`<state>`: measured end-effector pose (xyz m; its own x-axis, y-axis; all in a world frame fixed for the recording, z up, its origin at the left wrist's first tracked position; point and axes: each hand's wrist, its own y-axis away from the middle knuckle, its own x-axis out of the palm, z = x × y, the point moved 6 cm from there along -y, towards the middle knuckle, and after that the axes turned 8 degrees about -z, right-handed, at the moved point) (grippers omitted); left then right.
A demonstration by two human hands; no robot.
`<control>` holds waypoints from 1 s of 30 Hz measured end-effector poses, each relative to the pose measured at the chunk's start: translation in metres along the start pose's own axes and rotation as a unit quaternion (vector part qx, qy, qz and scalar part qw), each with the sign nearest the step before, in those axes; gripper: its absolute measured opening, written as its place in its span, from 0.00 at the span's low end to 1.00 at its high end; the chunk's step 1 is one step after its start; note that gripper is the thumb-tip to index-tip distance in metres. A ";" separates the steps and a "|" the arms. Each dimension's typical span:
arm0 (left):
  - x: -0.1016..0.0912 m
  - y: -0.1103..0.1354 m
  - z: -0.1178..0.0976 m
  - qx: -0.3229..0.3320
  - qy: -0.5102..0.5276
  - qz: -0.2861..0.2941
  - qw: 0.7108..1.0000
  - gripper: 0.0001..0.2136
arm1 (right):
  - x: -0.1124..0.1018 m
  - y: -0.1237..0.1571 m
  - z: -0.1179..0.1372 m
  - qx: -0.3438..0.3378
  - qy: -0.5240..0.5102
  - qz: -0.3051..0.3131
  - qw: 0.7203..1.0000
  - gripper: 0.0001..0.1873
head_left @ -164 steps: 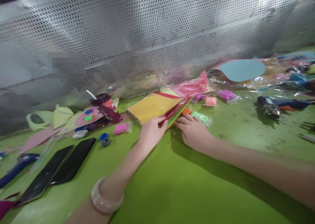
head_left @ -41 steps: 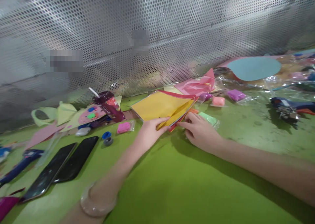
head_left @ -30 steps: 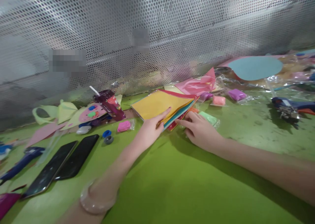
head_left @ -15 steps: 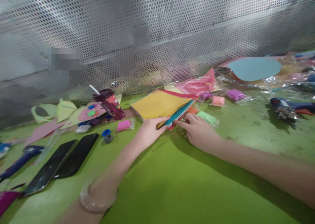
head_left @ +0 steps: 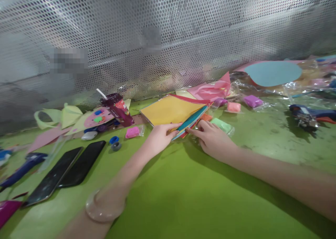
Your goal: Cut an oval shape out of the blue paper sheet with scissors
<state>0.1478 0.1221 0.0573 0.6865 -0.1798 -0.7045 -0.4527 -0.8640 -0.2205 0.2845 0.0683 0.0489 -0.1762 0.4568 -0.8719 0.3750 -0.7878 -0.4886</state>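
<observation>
A stack of coloured paper lies at the middle of the table, with a yellow sheet (head_left: 168,109) on top and a teal sheet (head_left: 193,118) and red edges fanned out below it. My left hand (head_left: 160,137) is closed on the near corner of the yellow sheet, which bends up a little. At the stack's right edge, my right hand (head_left: 216,141) touches the sheets with a stretched index finger. Its other fingers are curled and apart from that finger, and they grip nothing that I can see.
Packets of pink (head_left: 132,132), green (head_left: 222,126) and purple clay (head_left: 252,101) lie around the stack. Left stand a drink cup (head_left: 118,109) with a straw and two black phones (head_left: 82,165). A glue gun (head_left: 304,114) lies right. A perforated metal panel (head_left: 168,39) rises behind.
The yellow corner has slipped free of the teal sheet, whose near tip now shows beside my left fingers. My left thumb has drawn back from over it. My right hand has barely moved.
</observation>
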 end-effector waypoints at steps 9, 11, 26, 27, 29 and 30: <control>-0.005 0.003 -0.011 0.043 -0.050 -0.037 0.997 0.17 | 0.000 -0.001 0.000 0.004 0.002 0.011 1.000 0.25; -0.004 0.004 -0.010 0.053 -0.057 -0.032 0.996 0.19 | -0.001 -0.001 0.001 0.005 0.003 0.016 1.000 0.26; -0.003 0.001 -0.007 0.043 -0.124 -0.052 0.990 0.08 | 0.001 -0.001 -0.001 -0.004 0.008 0.016 1.000 0.26; -0.004 0.001 -0.006 0.038 -0.124 -0.051 0.990 0.07 | 0.001 -0.001 -0.001 -0.005 0.008 0.015 1.000 0.26; -0.005 0.000 -0.006 0.030 -0.117 -0.050 0.991 0.07 | 0.001 -0.001 -0.001 -0.006 0.007 0.013 1.000 0.25; -0.005 0.000 -0.006 0.031 -0.111 -0.050 0.992 0.07 | 0.001 -0.001 -0.001 -0.006 0.006 0.015 1.000 0.25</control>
<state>0.1475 0.1199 0.0648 0.5909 0.0186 -0.8066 -0.4270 -0.8410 -0.3323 0.2846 0.0700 0.0486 -0.1546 0.4385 -0.8853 0.3902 -0.7961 -0.4625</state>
